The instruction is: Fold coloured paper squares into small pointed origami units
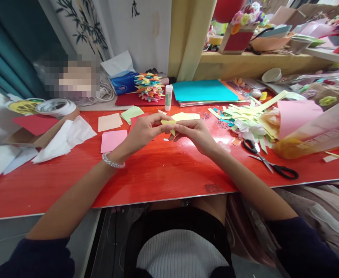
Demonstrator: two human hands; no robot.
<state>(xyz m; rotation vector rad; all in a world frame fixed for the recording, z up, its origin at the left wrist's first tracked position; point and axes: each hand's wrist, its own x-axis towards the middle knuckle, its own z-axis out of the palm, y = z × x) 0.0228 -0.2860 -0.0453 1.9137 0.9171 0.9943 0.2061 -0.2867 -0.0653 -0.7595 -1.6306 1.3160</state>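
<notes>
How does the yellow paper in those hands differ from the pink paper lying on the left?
The yellow paper is folded small; the pink paper lies flat and looks larger.

The yellow paper is held between the left hand and right hand; the pink paper rests on the red table.

Both are plain-coloured paper.

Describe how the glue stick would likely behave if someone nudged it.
The glue stick would probably tip if pushed near its top, since it stands upright and is clearly taller than wide. Once down, it might well roll, as its body looks cylindrical. It is likely easy to lift, being a slim, plastic-looking tube.
</notes>
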